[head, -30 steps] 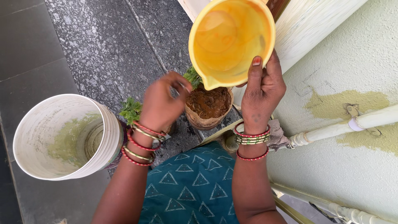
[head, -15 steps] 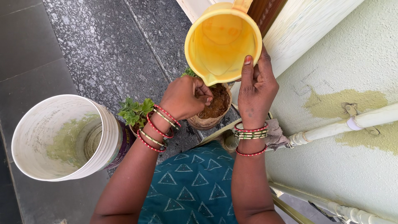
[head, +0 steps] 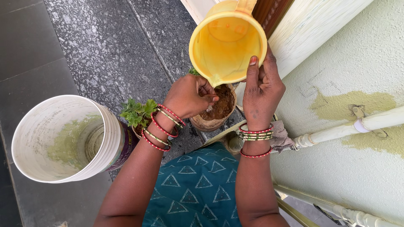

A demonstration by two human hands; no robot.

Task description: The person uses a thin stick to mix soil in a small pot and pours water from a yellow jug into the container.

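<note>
My right hand [head: 262,90] grips the rim of a yellow plastic jug [head: 227,42], tilted with its spout pointing down over a small brown pot of wet soil [head: 219,110]. A thin trickle of water falls from the spout. My left hand [head: 188,97] hovers over the pot's left edge with its fingers curled under the spout, touching the falling water; it holds nothing. A green plant sprig [head: 193,72] peeks out behind the pot. Both wrists wear red and gold bangles.
A large white bucket [head: 59,138] with green residue stands on the dark stone floor at left. Beside it sits a second small pot with a leafy green plant [head: 138,112]. A pale green wall with white pipes [head: 345,130] runs along the right.
My left hand has moved right from above the leafy plant to the soil pot, under the spout. The jug has tipped further and shifted slightly left.
</note>
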